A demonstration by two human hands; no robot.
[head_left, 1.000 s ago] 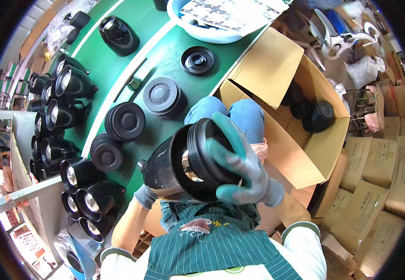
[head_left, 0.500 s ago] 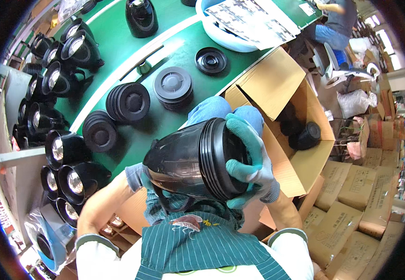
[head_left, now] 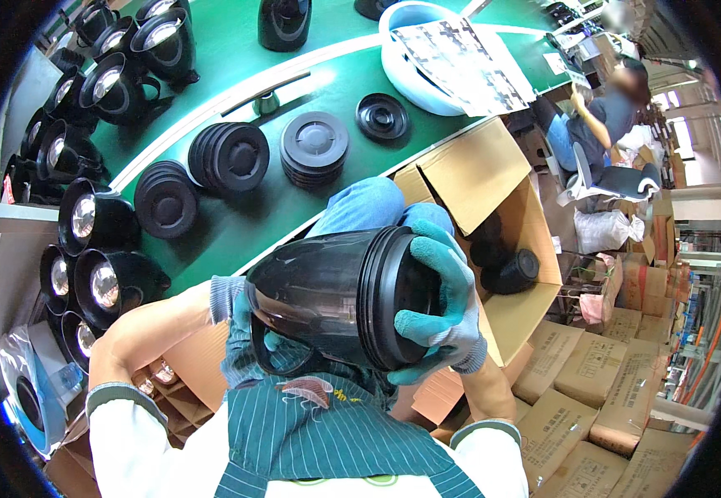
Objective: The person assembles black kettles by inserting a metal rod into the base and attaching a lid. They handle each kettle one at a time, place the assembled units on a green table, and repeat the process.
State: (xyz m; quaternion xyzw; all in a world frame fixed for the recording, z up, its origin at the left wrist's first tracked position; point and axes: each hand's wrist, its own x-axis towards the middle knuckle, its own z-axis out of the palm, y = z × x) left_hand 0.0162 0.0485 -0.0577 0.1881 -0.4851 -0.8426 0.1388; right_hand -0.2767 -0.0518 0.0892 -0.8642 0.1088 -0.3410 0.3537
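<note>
A glossy black jug lies on its side above my lap, its ribbed round end towards the right and its loop handle hanging on the near side. My right hand, in a teal and grey glove, is closed over the black ribbed end piece, fingers on top and thumb across its face. My left hand, gloved too, grips the jug by its left end near the handle; most of its fingers are hidden behind the body. Whether the end piece sits fully tight, I cannot tell.
On the green table stand stacks of black discs, a single disc and a pale blue basin. Several black jugs with silvery insides crowd the left. An open carton holds black parts; closed cartons fill the right. A person sits beyond.
My view has shifted, so more of the seated person shows at the right. The jug and both hands sit slightly lower and further left in view; both hands keep their hold.
</note>
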